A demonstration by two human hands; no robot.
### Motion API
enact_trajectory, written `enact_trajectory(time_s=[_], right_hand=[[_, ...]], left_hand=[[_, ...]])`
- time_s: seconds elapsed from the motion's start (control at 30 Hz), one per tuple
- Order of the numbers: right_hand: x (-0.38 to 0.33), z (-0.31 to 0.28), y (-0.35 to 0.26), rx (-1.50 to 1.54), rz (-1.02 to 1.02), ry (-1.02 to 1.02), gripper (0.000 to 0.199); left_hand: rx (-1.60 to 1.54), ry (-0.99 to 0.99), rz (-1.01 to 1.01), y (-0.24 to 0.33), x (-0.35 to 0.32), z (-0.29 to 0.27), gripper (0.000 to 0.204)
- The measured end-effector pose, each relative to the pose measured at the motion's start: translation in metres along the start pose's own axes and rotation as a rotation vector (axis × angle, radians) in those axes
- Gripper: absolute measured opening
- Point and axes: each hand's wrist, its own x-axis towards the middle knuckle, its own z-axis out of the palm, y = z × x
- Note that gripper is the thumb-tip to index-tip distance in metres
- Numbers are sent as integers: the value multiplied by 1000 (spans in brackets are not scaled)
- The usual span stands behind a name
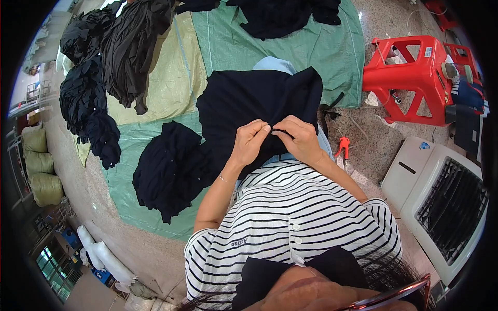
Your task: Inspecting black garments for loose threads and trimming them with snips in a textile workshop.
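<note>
A dark navy garment (244, 98) lies spread over my lap. My left hand (250, 141) and my right hand (300, 138) meet at its middle, thumbs and forefingers pinched on the cloth, fingertips almost touching. Anything small between the fingertips is too fine to make out. To the left of my lap, a heap of dark navy garments (168, 173) rests on a green woven sheet (140, 215), close to the cloth I hold.
More dark garments (85, 103) and brown-grey ones (136, 46) are piled at the far left. Red plastic stools (381, 72) stand on the right, with a red-handled tool (343, 147) on the floor nearby. A white air cooler (415, 160) is at the near right.
</note>
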Motion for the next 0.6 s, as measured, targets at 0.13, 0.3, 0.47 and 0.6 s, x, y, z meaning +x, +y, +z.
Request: enact_trajectory(time_s=[0.13,0.3,0.47,0.6], right_hand=[[-1,-1,2,63,86,0,16],[-5,0,6,66,113,-44,16],[-3,-2,4,100,125,-61,15],[-1,4,1,272,381,-48,5]], left_hand=[[-71,-18,-73,1,-5,2,15],[34,-25,-92,3,-8,-1,12],[164,28,-25,10,-9,6,12],[15,148,-1,-4,-13,15,10]])
